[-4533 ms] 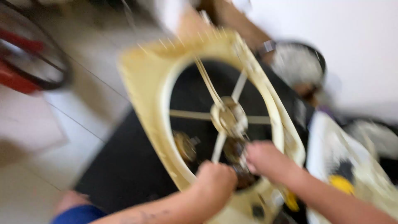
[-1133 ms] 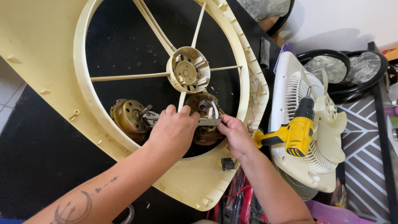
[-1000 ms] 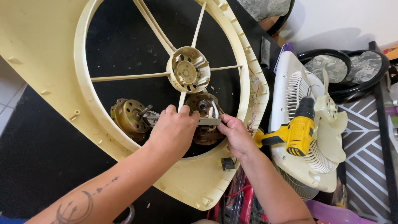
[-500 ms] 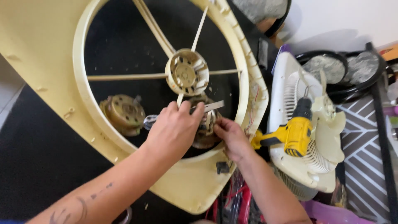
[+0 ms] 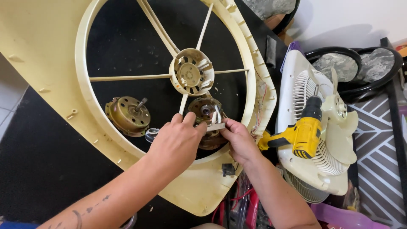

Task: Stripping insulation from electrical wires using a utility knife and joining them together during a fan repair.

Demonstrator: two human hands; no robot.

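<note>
Head view: round, brass-coloured motor [image 5: 207, 121].

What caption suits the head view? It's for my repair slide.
Both hands, left hand and right hand, grip a small pale part over a fan motor inside a cream fan frame.

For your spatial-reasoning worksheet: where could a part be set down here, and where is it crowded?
Free: the black mat inside the fan frame, above the loose motor. Crowded: around both hands, and right, by the drill on the grille.
</note>
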